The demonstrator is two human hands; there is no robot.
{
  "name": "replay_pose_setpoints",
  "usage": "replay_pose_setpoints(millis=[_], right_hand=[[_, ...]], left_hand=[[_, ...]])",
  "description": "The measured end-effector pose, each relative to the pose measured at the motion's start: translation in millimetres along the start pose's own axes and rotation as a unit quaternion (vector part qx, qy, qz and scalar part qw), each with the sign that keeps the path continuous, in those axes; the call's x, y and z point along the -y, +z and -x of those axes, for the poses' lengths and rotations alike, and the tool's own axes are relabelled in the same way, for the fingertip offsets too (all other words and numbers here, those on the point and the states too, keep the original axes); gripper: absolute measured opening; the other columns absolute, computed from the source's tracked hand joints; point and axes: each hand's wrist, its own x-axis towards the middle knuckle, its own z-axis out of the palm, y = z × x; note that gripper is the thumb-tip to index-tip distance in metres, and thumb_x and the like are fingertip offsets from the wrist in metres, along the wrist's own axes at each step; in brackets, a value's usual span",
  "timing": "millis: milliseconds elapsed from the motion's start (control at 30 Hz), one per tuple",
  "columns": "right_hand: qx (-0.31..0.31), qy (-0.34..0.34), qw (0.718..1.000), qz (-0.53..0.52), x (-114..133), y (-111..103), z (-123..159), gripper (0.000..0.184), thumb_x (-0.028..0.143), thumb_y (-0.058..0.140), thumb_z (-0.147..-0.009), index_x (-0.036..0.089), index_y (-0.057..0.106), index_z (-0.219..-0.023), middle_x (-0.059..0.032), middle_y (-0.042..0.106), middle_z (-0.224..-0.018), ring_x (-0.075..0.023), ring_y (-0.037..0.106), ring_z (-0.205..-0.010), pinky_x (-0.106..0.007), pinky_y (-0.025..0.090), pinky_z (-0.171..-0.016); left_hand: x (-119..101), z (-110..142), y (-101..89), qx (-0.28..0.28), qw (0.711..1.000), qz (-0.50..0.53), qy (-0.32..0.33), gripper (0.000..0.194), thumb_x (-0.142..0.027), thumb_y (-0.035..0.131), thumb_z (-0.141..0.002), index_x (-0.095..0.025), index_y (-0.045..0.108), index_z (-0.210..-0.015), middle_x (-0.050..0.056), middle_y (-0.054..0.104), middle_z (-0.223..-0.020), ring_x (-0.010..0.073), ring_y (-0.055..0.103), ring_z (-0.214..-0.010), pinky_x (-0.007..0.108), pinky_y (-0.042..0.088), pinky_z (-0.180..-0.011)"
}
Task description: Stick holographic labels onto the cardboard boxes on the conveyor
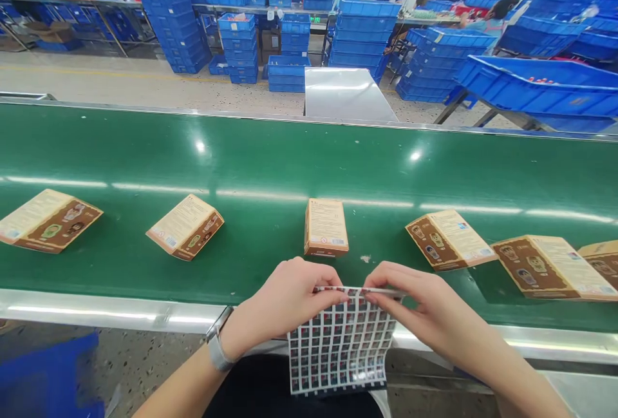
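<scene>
Both hands pinch the top edge of a sheet of small square stickers (345, 341), which hangs down over my lap in front of the belt's near edge. My left hand (297, 289), with a watch on its wrist, grips the edge left of its middle. Close by on the right, my right hand (410, 292) has thumb and fingers closed on the same edge. The sheet bends a little at the bottom. Just beyond my hands, a brown and cream box (327, 225) stands on the green conveyor belt (270, 147).
Flattened cartons lie on the belt: one at left (186, 226), another at far left (51, 221), and several at right, among them a carton (449, 239). Beyond stand a metal table (347, 93), stacked blue crates (167, 12) and people at work benches.
</scene>
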Motion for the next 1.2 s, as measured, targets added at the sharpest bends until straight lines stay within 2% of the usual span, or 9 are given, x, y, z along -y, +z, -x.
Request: replay_pose_setpoints(millis=[367, 533, 733, 800, 900, 967, 1033, 1100, 1200], right_hand=[[-0.030, -0.046, 0.996, 0.077, -5.1, 7.7, 1.7, 0.024, 0.029, 0.049, -0.099, 0.025, 0.066, -0.081, -0.0022, 0.069, -0.076, -0.0214, 0.063, -0.072, -0.035, 0.051, -0.066], [-0.119, -0.158, 0.969, 0.146, -6.7, 8.1, 1.0, 0.012, 0.024, 0.054, -0.100, 0.025, 0.066, -0.103, -0.0044, 0.073, -0.099, -0.0232, 0.067, -0.091, -0.037, 0.052, -0.080], [-0.165, -0.263, 0.927, 0.212, 3.7, 5.0, 0.5, 0.021, 0.007, 0.054, -0.096, 0.025, 0.066, -0.098, -0.0041, 0.075, -0.100, -0.0237, 0.068, -0.097, -0.039, 0.049, -0.089], [-0.166, -0.221, 0.948, 0.155, -0.8, 0.0, 1.9, 0.017, 0.013, 0.056, -0.096, 0.026, 0.066, -0.094, -0.0039, 0.075, -0.102, -0.0239, 0.069, -0.100, -0.038, 0.052, -0.087], [-0.204, -0.045, 0.978, 0.008, -20.7, -10.2, -2.2, 0.013, 0.035, 0.060, -0.095, 0.027, 0.066, -0.088, -0.0064, 0.074, -0.109, -0.0255, 0.070, -0.102, -0.037, 0.057, -0.084], [-0.260, 0.085, 0.957, -0.091, -38.7, -15.7, -10.4, 0.024, 0.050, 0.064, -0.090, 0.026, 0.066, -0.094, -0.0087, 0.073, -0.115, -0.0274, 0.069, -0.106, -0.040, 0.058, -0.087], [-0.299, 0.156, 0.923, -0.183, -54.6, -18.6, -20.7, 0.039, 0.057, 0.069, -0.084, 0.025, 0.065, -0.105, -0.0097, 0.072, -0.121, -0.0285, 0.068, -0.110, -0.042, 0.058, -0.090], [-0.301, 0.175, 0.904, -0.250, -64.5, -19.5, -29.9, 0.046, 0.058, 0.073, -0.080, 0.025, 0.064, -0.110, -0.0102, 0.070, -0.125, -0.0289, 0.068, -0.111, -0.043, 0.058, -0.090], [-0.284, 0.201, 0.900, -0.263, -67.9, -21.4, -37.5, 0.046, 0.059, 0.075, -0.079, 0.024, 0.067, -0.107, -0.0107, 0.069, -0.125, -0.0286, 0.068, -0.107, -0.039, 0.058, -0.084]], left_hand=[[0.6, 2.4, -0.1, -0.006, 1.000, -0.029, -0.003, 0.021, -0.029, 0.065, -0.091, -0.020, 0.074, -0.076, -0.005, 0.059, -0.058, 0.0095, 0.049, -0.054, 0.021, 0.032, -0.055], [-4.4, 6.2, 1.9, -0.023, 0.999, -0.038, -0.007, 0.021, -0.030, 0.064, -0.091, -0.020, 0.074, -0.076, -0.005, 0.061, -0.057, 0.0104, 0.048, -0.053, 0.022, 0.033, -0.058], [-9.6, 4.8, 6.7, -0.051, 0.998, 0.002, -0.038, 0.025, -0.033, 0.064, -0.091, -0.019, 0.073, -0.072, -0.005, 0.059, -0.056, 0.0105, 0.048, -0.054, 0.023, 0.034, -0.058], [-9.0, 2.3, 6.7, -0.051, 0.997, 0.024, -0.055, 0.026, -0.034, 0.063, -0.091, -0.018, 0.074, -0.073, -0.004, 0.062, -0.057, 0.0110, 0.052, -0.055, 0.023, 0.036, -0.058], [-5.0, -2.7, 6.8, -0.035, 0.998, 0.032, -0.027, 0.019, -0.030, 0.068, -0.088, -0.019, 0.075, -0.074, 0.000, 0.077, -0.077, 0.0158, 0.067, -0.074, 0.025, 0.047, -0.068], [-1.3, -7.7, 9.7, -0.016, 0.998, 0.023, 0.057, 0.013, -0.025, 0.074, -0.085, -0.020, 0.074, -0.073, 0.004, 0.078, -0.111, 0.0218, 0.068, -0.109, 0.029, 0.052, -0.090], [1.6, -15.0, 16.3, 0.005, 0.987, 0.000, 0.160, 0.015, -0.025, 0.076, -0.084, -0.019, 0.073, -0.070, 0.005, 0.063, -0.141, 0.0247, 0.049, -0.140, 0.034, 0.043, -0.111], [2.7, -24.7, 25.9, 0.015, 0.970, -0.050, 0.239, 0.020, -0.027, 0.071, -0.089, -0.019, 0.074, -0.071, 0.003, 0.049, -0.153, 0.0256, 0.031, -0.150, 0.039, 0.032, -0.122], [1.7, -39.8, 41.4, 0.013, 0.946, -0.149, 0.287, 0.022, -0.025, 0.064, -0.094, -0.015, 0.075, -0.078, 0.008, 0.037, -0.160, 0.0289, 0.027, -0.151, 0.045, 0.025, -0.126]])
